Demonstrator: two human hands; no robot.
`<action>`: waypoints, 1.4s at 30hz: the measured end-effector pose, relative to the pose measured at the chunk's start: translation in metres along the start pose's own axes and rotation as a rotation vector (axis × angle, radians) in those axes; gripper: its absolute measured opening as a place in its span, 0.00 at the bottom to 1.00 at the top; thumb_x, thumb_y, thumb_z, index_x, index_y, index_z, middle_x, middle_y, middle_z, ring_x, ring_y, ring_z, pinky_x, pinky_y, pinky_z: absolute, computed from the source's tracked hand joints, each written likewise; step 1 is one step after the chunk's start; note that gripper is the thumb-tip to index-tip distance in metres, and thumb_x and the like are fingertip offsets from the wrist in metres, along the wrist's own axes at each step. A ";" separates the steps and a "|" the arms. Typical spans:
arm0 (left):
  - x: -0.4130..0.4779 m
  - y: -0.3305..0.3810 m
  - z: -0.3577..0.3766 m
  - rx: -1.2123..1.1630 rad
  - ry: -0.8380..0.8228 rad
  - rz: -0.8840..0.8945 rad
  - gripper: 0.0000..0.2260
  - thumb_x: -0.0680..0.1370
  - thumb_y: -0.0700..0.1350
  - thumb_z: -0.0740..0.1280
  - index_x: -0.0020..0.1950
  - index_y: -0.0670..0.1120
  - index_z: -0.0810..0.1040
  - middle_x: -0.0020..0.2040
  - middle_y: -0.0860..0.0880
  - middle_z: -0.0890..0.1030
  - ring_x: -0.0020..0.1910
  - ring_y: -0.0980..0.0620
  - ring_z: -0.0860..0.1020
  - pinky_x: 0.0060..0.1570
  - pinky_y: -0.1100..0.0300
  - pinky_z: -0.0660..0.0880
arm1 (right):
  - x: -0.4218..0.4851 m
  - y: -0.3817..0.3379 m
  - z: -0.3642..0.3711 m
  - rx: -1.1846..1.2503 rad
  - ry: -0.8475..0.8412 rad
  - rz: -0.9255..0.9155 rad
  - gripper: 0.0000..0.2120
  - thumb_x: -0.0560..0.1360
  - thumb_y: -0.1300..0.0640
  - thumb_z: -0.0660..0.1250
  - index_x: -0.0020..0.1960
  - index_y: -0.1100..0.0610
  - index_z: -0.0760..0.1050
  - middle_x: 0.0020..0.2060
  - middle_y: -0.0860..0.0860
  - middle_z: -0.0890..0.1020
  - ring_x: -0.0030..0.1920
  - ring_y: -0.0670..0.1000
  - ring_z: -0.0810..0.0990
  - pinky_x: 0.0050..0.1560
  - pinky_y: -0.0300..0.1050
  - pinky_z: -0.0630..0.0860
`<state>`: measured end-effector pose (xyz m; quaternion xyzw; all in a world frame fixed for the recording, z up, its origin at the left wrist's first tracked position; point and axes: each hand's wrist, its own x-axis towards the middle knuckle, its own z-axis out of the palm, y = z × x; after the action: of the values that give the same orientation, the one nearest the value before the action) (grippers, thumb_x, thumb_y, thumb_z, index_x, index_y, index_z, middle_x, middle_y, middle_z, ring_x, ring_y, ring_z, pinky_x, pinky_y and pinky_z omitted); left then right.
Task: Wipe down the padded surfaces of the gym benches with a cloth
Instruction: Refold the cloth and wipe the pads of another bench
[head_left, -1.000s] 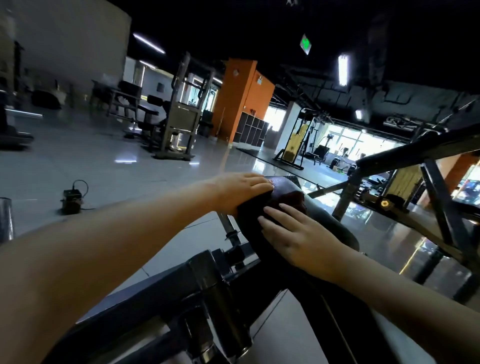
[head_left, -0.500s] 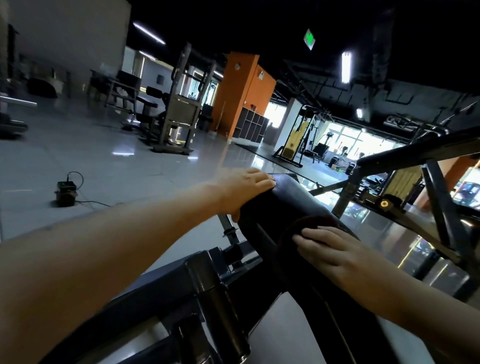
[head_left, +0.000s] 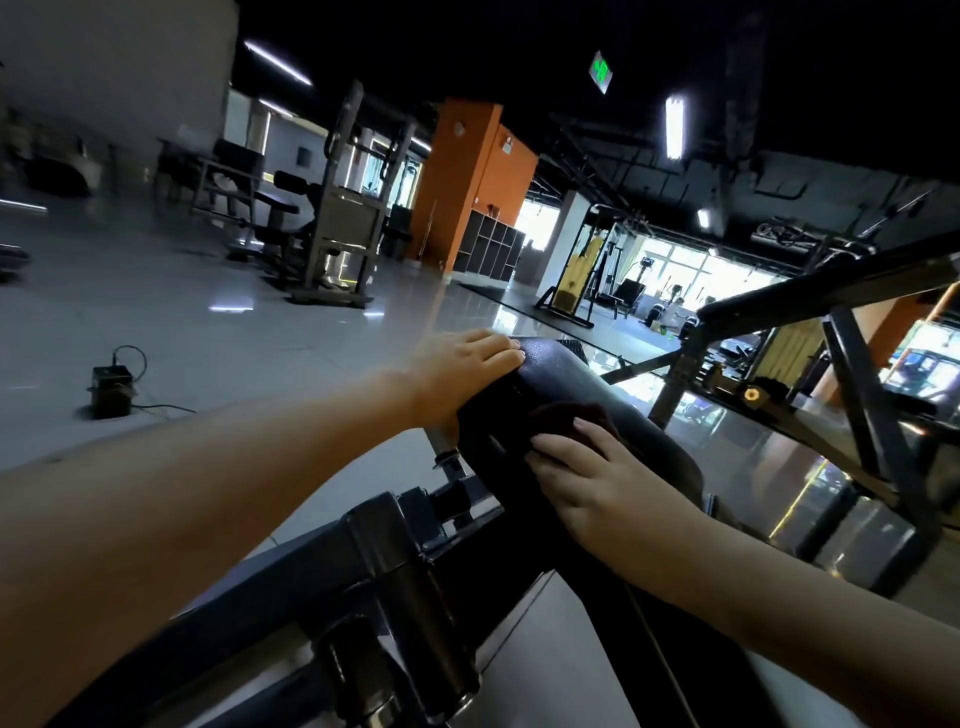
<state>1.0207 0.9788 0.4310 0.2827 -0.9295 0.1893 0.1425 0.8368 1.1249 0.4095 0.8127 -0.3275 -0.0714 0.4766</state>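
- The pad (head_left: 558, 371) runs lengthwise from its far rounded end, up near the centre of my view, back toward me and down to the right. I judge the next wiping stroke has to travel along that line.
- My left hand (head_left: 462, 374) sits on the far end of the pad. Its fingers (head_left: 498, 353) lie straight and close together, flat over the top edge and clamped on nothing. I cannot tell where the thumb sits, because the pad's edge hides it.
- My right hand (head_left: 597, 488) is the nearer of the two and rests on the middle stretch of the pad. Its fingers are a little apart and laid flat, pressing the cloth (head_left: 569, 415) down, not pinching it.
- The cloth sits under and just beyond my right fingertips, between the two hands. It is bunched against the top of the pad.
- From the right hand, the part of the pad I can see bare lies ahead toward the left hand, and I judge that the right hand does the wiping.
- The pad is black with a slight sheen and a fine grain. It is rounded like a bolster and carried on a steel frame (head_left: 405, 571).
- The cloth looks dark reddish-brown, soft and crumpled, and its edges are hard to make out against the black.
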 end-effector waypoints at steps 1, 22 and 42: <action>0.000 0.001 0.000 0.037 -0.013 0.004 0.50 0.65 0.55 0.78 0.78 0.45 0.53 0.77 0.48 0.58 0.77 0.49 0.55 0.74 0.54 0.57 | -0.013 -0.001 -0.004 0.004 -0.006 -0.006 0.17 0.73 0.59 0.57 0.46 0.58 0.85 0.54 0.55 0.83 0.61 0.58 0.77 0.58 0.61 0.76; 0.011 0.039 -0.015 0.170 -0.176 0.050 0.51 0.69 0.59 0.75 0.79 0.56 0.43 0.79 0.42 0.51 0.78 0.40 0.51 0.74 0.40 0.55 | -0.064 0.001 -0.050 0.024 -0.192 -0.033 0.21 0.72 0.58 0.53 0.51 0.53 0.85 0.58 0.51 0.82 0.60 0.58 0.80 0.46 0.46 0.81; 0.008 0.041 -0.010 0.127 -0.146 -0.014 0.52 0.67 0.59 0.76 0.79 0.59 0.44 0.80 0.45 0.48 0.78 0.43 0.48 0.75 0.43 0.50 | -0.101 -0.020 -0.022 0.018 -0.085 0.048 0.15 0.82 0.58 0.56 0.56 0.56 0.82 0.65 0.52 0.77 0.72 0.58 0.68 0.68 0.63 0.64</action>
<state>0.9921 1.0104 0.4317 0.3109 -0.9215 0.2257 0.0575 0.7770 1.2086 0.3849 0.8051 -0.3676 -0.0914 0.4564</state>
